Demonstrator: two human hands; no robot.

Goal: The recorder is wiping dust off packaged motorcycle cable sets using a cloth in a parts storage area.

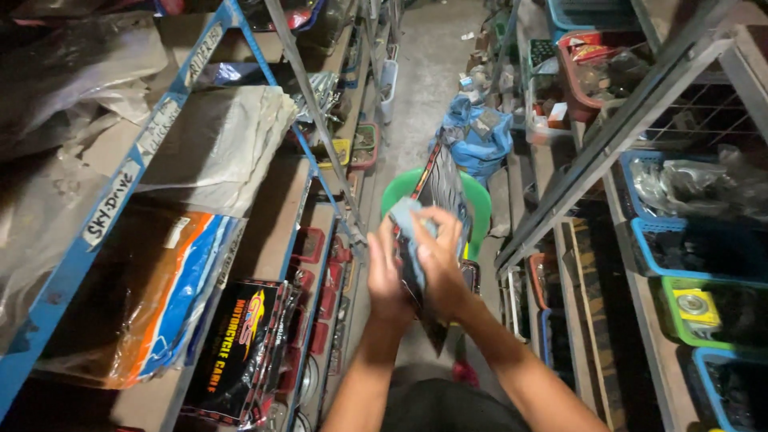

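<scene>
both hands meet at chest height in a narrow aisle between two racks of shelves. the left hand (pixel 386 276) is clasped around the lower part of a flat black packet (pixel 440 192) with streaks of red and white, gripping it from the left edge. the right hand (pixel 440 268) is closed on a pale blue-grey cloth (pixel 410 224) and presses it against the packet's face. the packet stands nearly upright, its long axis running from down near the wrists up and slightly right, away from the body, so most of its length lies above and beyond both hands. the right hand sits a little higher on it and is the nearer one to that free upper end. just behind the packet sits a green stool (pixel 478 206), with a blue bag (pixel 478 138) beyond it on the floor. a blue shelf rail (pixel 120 184) crosses the left side, and coloured bins (pixel 704 308) line the right rack.
</scene>
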